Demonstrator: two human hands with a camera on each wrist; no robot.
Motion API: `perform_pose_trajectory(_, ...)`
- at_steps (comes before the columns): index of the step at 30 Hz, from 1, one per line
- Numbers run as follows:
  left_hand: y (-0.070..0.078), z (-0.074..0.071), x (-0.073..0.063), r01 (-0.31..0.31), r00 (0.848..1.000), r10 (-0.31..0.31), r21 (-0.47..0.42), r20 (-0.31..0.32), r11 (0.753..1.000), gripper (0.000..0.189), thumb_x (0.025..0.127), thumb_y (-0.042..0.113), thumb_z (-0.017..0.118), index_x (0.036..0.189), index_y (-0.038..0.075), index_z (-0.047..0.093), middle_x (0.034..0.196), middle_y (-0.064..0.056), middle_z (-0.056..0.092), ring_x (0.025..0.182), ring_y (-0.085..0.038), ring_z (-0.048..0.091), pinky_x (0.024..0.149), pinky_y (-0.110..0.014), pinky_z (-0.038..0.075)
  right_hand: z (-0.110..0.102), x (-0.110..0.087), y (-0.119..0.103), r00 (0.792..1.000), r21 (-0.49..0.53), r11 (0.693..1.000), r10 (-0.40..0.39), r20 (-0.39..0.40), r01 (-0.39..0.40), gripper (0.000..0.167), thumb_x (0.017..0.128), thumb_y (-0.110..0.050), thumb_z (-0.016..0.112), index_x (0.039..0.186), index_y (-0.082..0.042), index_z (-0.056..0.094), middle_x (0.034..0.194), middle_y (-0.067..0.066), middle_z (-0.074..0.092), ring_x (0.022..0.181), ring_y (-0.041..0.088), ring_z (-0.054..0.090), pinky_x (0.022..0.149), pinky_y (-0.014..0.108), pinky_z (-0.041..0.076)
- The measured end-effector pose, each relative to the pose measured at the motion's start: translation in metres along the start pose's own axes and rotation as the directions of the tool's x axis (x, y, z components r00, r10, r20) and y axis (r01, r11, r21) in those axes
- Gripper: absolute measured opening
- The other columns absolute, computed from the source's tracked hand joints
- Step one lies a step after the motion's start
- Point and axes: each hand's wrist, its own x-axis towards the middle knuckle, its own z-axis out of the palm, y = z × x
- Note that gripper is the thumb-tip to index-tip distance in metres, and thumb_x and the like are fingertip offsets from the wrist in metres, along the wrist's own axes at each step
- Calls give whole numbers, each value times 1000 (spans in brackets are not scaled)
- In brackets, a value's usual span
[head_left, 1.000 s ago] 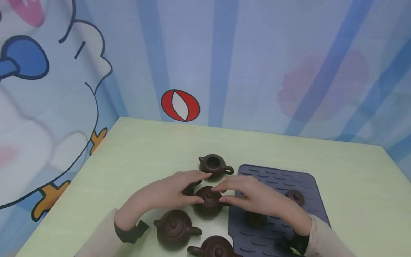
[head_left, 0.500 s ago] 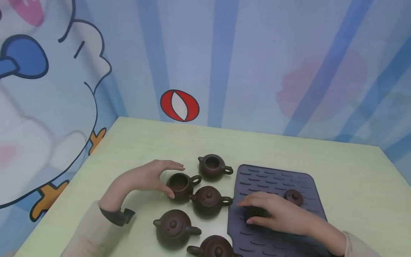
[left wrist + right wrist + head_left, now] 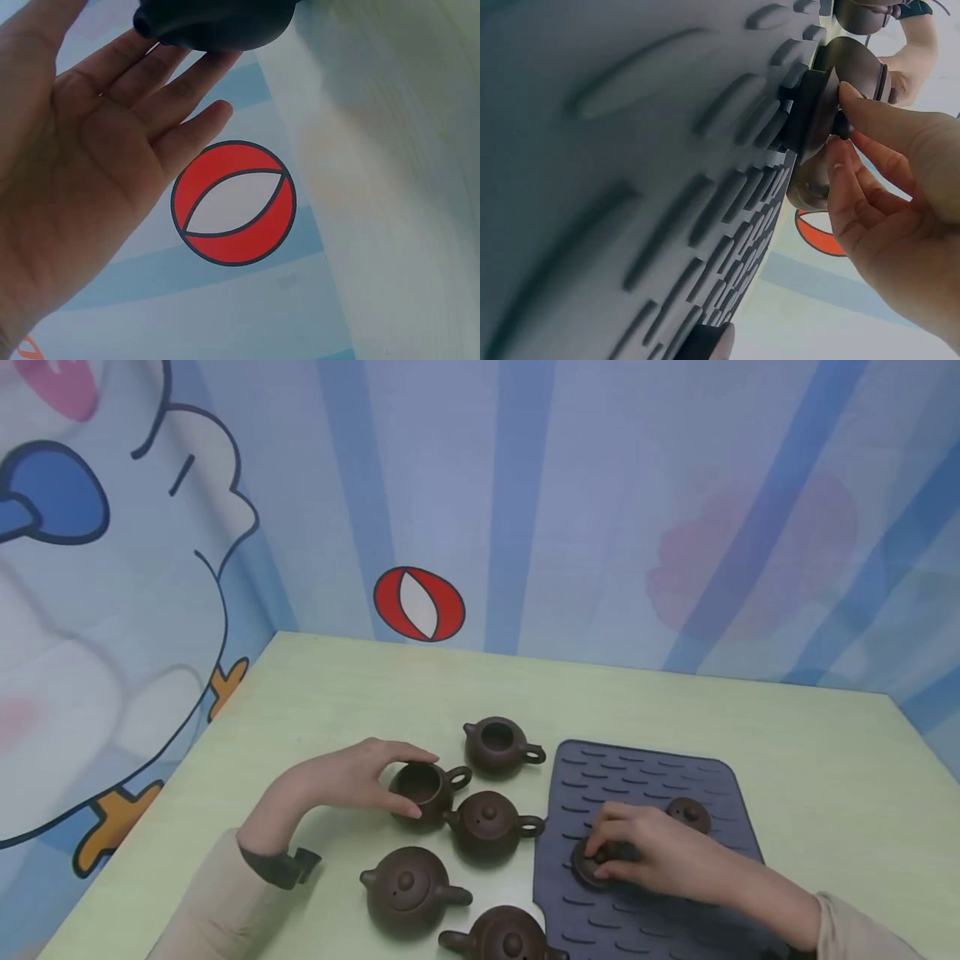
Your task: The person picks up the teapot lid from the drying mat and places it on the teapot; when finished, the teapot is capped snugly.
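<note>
My left hand [image 3: 341, 777] holds a lidless dark brown teapot [image 3: 429, 814], thumb on the near side and fingers on the far side. In the left wrist view, part of the teapot [image 3: 225, 26] shows at the top edge against the fingers. Over the dark ribbed mat [image 3: 630, 760], my right hand [image 3: 652, 852] pinches the knob of a small round teapot lid [image 3: 583, 865]. The right wrist view has this lid [image 3: 821, 112] at the mat's surface, knob between thumb and fingers; whether it touches the mat I cannot tell. A second lid [image 3: 688, 815] lies on the mat behind the right hand.
Another lidless teapot [image 3: 495, 756] stands farther back. Three lidded teapots are close by: one in the middle [image 3: 486, 843], one nearer left [image 3: 401, 902], and one cut off at the bottom edge [image 3: 498, 935]. A printed cloth wall [image 3: 600, 527] rises behind the pale green table [image 3: 360, 693].
Both hands have left the middle lidded teapot. My left hand has moved left to the lidless teapot and closed in on it; my right hand has moved right and taken the lid's knob.
</note>
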Motion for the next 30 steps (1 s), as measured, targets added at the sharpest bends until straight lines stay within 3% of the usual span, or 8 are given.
perform_pose_trajectory(10, -3, 5, 0, -16, 1000, 16, -28, 14, 999, 66, 79, 33, 74, 135, 11, 50, 135, -3, 52, 128, -25, 43, 103, -47, 37, 0, 1, 7, 1000, 30, 999, -29, 12, 29, 11, 90, -24, 62, 100, -23, 65, 100, -9, 59, 86, 0, 57, 65, 18, 50)
perform_pose_trajectory(18, -3, 4, -1, -2, 1000, 3, -28, 19, 1000, 65, 80, 31, 74, 137, 12, 48, 135, -3, 52, 128, -26, 43, 103, -48, 36, -5, 5, 2, 995, 22, 996, -81, -57, 82, 11, 89, -22, 63, 99, -21, 65, 97, -8, 61, 80, -2, 57, 60, 17, 49)
perform_pose_trajectory(23, -2, 1, -1, 8, 1000, -8, -14, 14, 1000, 67, 79, 29, 75, 137, 10, 47, 135, -4, 52, 127, -25, 44, 102, -47, 38, -15, 14, -5, 994, -6, 998, -67, -89, 67, 11, 88, -24, 64, 98, -22, 65, 96, -8, 60, 76, -3, 55, 58, 17, 47)
perform_pose_trajectory(30, -2, 0, 1, -29, 999, 30, -39, 21, 999, 72, 80, 28, 74, 139, 5, 42, 138, -10, 48, 129, -27, 42, 103, -46, 37, -32, 31, -4, 991, 75, 994, -70, -113, 79, 12, 89, -28, 62, 101, -24, 63, 92, -11, 61, 75, 1, 56, 59, 23, 49)
